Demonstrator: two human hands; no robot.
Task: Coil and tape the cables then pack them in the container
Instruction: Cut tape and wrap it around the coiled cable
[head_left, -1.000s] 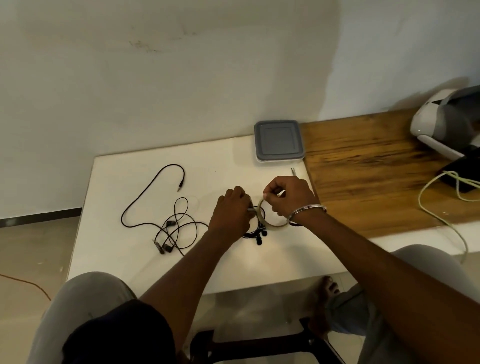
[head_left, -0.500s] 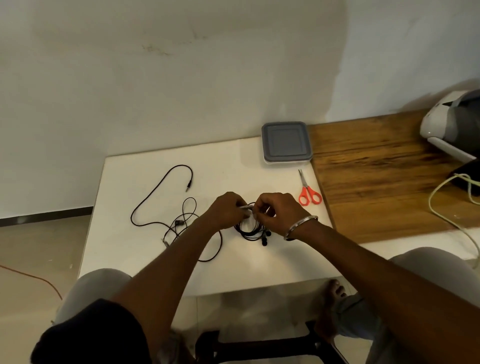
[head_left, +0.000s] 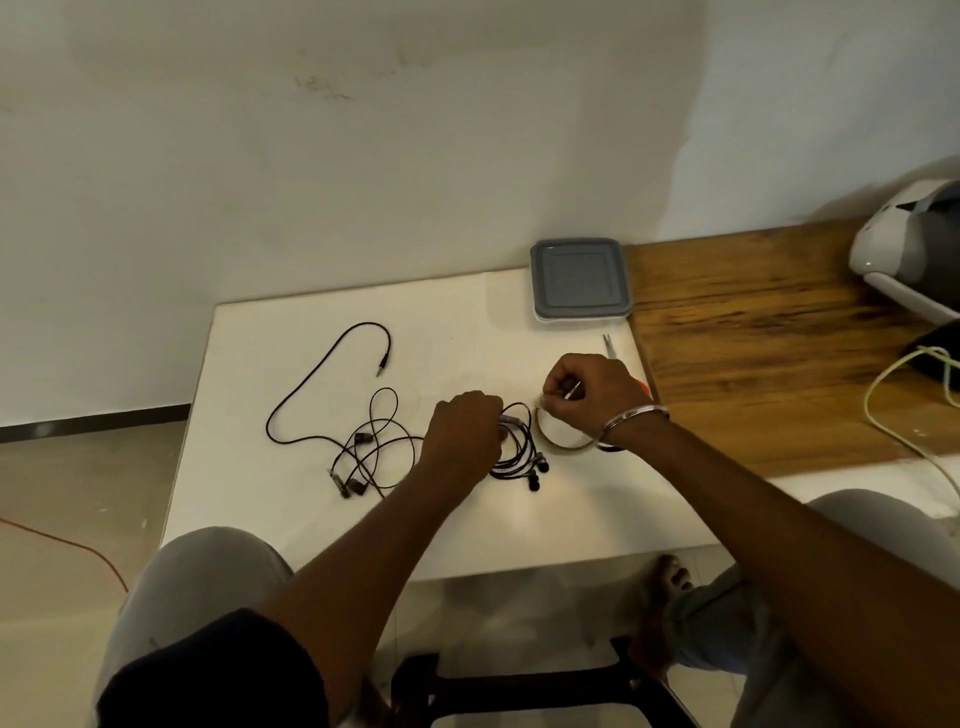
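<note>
A coiled black earphone cable (head_left: 521, 457) lies on the white table (head_left: 291, 509), and my left hand (head_left: 462, 431) is closed on its left side. Just right of it, my right hand (head_left: 592, 395) pinches the end of the tape, with the tape roll (head_left: 563, 442) under its wrist. A loose black cable with a jack plug (head_left: 332, 371) and a tangled pair of earphones (head_left: 371, 452) lie to the left. The container (head_left: 579, 278) with its grey lid on stands at the table's far right corner.
Scissors (head_left: 609, 347) lie mostly hidden beneath my right hand. A wooden board (head_left: 753, 353) adjoins the table on the right, with a white device (head_left: 904, 254) and a pale green cable (head_left: 883, 395) on it. A dark stool (head_left: 519, 691) stands below between my knees.
My right hand has drawn away from the coil to the right, covering the scissors, and the tape roll now shows under its wrist. My left hand stays on the coil.
</note>
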